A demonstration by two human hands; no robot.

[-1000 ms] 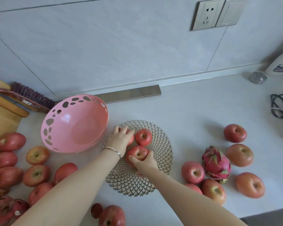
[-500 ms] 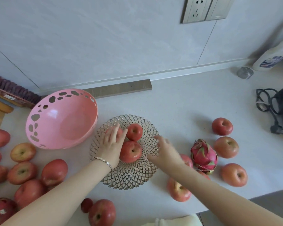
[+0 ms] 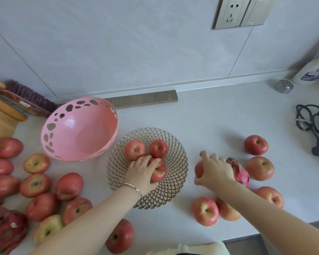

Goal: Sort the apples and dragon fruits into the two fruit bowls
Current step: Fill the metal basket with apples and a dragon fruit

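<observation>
A clear patterned glass bowl [image 3: 175, 181] in the middle holds three apples. My left hand [image 3: 140, 173] rests on the nearest apple [image 3: 159, 172] in it, fingers wrapped over it. An empty pink perforated bowl [image 3: 77, 129] stands tilted to its left. My right hand [image 3: 215, 170] closes over an apple [image 3: 199, 169] on the counter, just left of a dragon fruit [image 3: 240, 172]. Several loose apples lie around, such as one [image 3: 204, 211] near the front edge. More apples [image 3: 35, 184] and a dragon fruit [image 3: 6, 229] lie at the left.
A brush [image 3: 26, 100] and a wooden board [image 3: 0, 118] sit at the back left. A metal strip [image 3: 142, 99] lies along the wall. At the right are a black cable with plug [image 3: 311, 124], a small jar [image 3: 283, 86] and a white bottle [image 3: 313, 72].
My right hand left the bowl and moved right onto an apple beside the dragon fruit. My left hand shifted from the back apple to the front apple in the glass bowl.
</observation>
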